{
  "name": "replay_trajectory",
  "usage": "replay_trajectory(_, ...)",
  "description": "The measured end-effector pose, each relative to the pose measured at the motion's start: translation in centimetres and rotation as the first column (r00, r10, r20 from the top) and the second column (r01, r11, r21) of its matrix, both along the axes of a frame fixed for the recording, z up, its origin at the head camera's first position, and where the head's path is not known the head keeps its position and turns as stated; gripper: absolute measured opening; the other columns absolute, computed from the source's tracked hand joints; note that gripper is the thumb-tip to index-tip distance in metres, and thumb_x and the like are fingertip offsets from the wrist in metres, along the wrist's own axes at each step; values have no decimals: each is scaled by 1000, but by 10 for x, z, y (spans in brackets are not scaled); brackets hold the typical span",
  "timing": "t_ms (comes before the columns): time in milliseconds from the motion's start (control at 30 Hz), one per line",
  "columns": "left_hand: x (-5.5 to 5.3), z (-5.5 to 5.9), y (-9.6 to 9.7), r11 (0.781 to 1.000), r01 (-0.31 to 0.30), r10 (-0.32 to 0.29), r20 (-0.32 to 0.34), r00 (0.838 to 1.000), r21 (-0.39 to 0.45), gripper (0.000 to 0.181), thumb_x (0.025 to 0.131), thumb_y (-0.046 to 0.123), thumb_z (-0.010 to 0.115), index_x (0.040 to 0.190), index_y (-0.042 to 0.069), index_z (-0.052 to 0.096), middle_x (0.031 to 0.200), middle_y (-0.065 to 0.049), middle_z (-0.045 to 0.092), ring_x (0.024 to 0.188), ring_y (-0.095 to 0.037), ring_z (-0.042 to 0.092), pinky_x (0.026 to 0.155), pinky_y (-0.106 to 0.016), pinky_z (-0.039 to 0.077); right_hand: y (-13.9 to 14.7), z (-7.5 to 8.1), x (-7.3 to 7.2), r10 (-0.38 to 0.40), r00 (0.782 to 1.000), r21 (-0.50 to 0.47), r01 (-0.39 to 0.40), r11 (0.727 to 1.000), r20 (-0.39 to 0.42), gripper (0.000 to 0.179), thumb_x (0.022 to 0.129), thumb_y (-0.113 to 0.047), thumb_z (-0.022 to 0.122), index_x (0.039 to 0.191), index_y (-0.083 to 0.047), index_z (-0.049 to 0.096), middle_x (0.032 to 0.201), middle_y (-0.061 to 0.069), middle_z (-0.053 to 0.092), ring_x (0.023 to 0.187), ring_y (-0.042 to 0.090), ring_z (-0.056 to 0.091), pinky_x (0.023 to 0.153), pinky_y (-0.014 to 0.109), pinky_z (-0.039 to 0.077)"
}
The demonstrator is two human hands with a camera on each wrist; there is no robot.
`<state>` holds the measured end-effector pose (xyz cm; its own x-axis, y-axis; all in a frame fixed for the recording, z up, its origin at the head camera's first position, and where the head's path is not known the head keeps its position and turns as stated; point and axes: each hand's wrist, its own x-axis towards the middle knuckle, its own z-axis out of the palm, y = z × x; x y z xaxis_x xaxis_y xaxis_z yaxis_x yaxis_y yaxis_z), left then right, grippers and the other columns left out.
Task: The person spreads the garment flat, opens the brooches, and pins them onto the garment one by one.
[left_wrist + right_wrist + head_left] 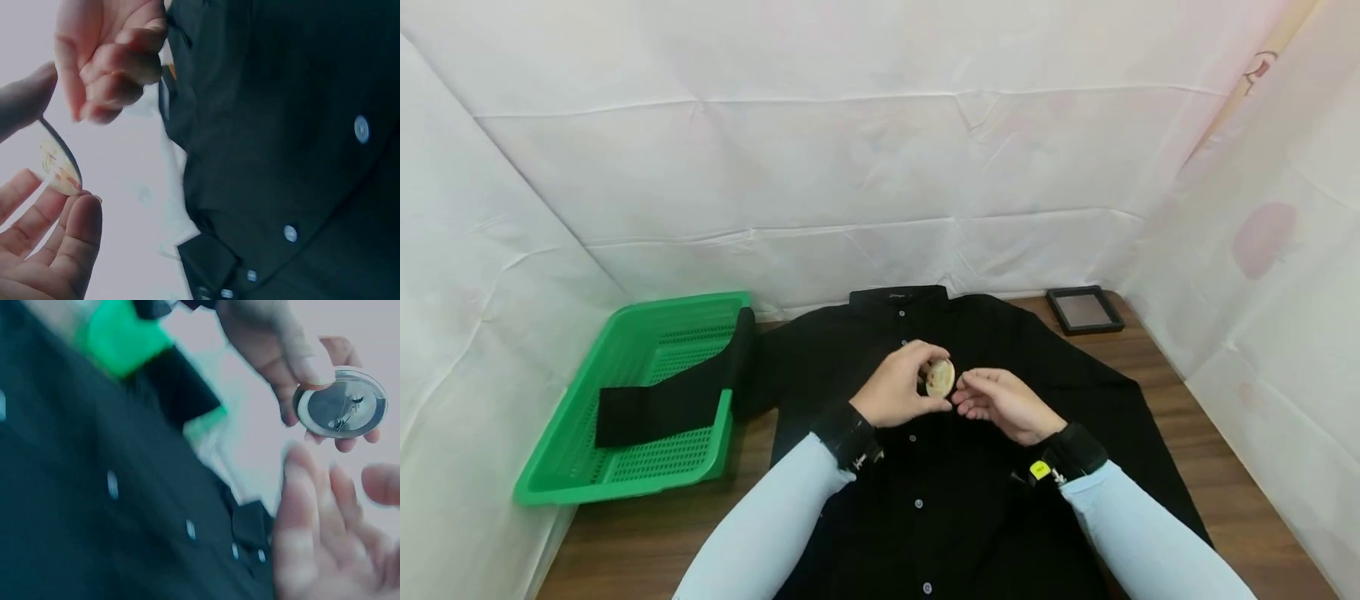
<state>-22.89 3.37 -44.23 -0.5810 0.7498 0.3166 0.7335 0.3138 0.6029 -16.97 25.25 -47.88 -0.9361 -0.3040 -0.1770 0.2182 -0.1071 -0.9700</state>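
A round pin badge is pinched at its edge between the thumb and fingers of my left hand. Its pale printed face shows in the head view, while the right wrist view shows the metal back of the badge with a pin clasp. My right hand is just to the right of the badge, fingers loosely bent and holding nothing. Beneath both hands a black button-up shirt lies spread out, front up, collar at the far side. One black sleeve runs over into the green basket.
The green plastic basket stands on the left of the wooden table. At the back right lies a small black-framed square case. White cloth walls enclose the back and both sides.
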Motion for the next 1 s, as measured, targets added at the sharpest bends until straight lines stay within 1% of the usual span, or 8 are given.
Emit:
replay_trajectory(33, -7, -1, 0, 1000, -21, 21, 27, 999, 1, 64, 74, 26, 85, 128, 10, 54, 114, 2, 56, 96, -9, 56, 78, -23, 51, 2, -1, -6, -64, 998, 94, 65, 993, -13, 36, 102, -28, 48, 114, 5, 57, 96, 11, 66, 81, 17, 64, 72, 28, 54)
replay_trajectory(100, -21, -4, 1, 998, -57, 57, 75, 996, 2, 65, 75, 23, 84, 131, 11, 53, 114, 1, 57, 97, -10, 57, 77, -24, 52, 4, -3, -18, -161, 985, 302, 173, 937, -65, 39, 100, -30, 52, 114, 7, 57, 95, 13, 65, 79, 18, 64, 70, 29, 53)
replay_trajectory(267, -49, -6, 9, 992, -123, 124, 130, 984, -20, 64, 76, 20, 84, 132, 13, 53, 111, 1, 58, 94, -12, 59, 78, -27, 52, 5, -7, -51, -242, 946, 615, 323, 719, -214, 38, 98, -34, 55, 105, 2, 66, 91, 15, 67, 72, 19, 62, 62, 30, 49)
replay_trajectory(333, -59, -7, 15, 988, -146, 151, 123, 981, -50, 64, 75, 20, 84, 131, 13, 54, 112, 0, 57, 94, -13, 58, 80, -29, 51, 5, -8, -63, -270, 937, 666, 347, 661, -220, 39, 97, -36, 55, 99, 0, 68, 84, 13, 67, 63, 18, 58, 55, 30, 45)
replay_trajectory(467, -76, -10, 29, 977, -181, 189, 68, 980, -118, 64, 74, 20, 85, 130, 15, 55, 113, -2, 56, 97, -15, 56, 82, -29, 49, 7, -14, -82, -322, 929, 726, 347, 593, -182, 42, 97, -39, 55, 86, -1, 69, 66, 6, 62, 48, 15, 47, 45, 28, 37)
replay_trajectory(667, -90, -16, 39, 958, -233, 243, 42, 969, -167, 64, 73, 20, 86, 130, 15, 56, 117, -4, 56, 102, -18, 55, 88, -33, 48, 1, -24, -97, -385, 902, 806, 373, 460, -197, 45, 94, -40, 57, 61, -10, 63, 51, -1, 52, 50, 16, 50, 48, 27, 39)
replay_trajectory(800, -94, -23, 41, 947, -266, 283, 75, 956, -179, 65, 72, 17, 86, 130, 13, 56, 120, -6, 55, 104, -21, 55, 90, -35, 47, -13, -25, -99, -408, 890, 822, 383, 422, -205, 44, 94, -39, 59, 59, -12, 62, 54, 1, 55, 56, 19, 54, 52, 28, 41)
replay_trajectory(1000, -106, -43, 46, 926, -337, 358, 115, 927, -168, 64, 72, 12, 86, 129, 15, 56, 119, -7, 55, 105, -23, 54, 91, -38, 47, -30, -30, -105, -446, 872, 818, 400, 414, -201, 39, 94, -37, 59, 69, -8, 67, 68, 7, 64, 67, 24, 59, 59, 33, 46)
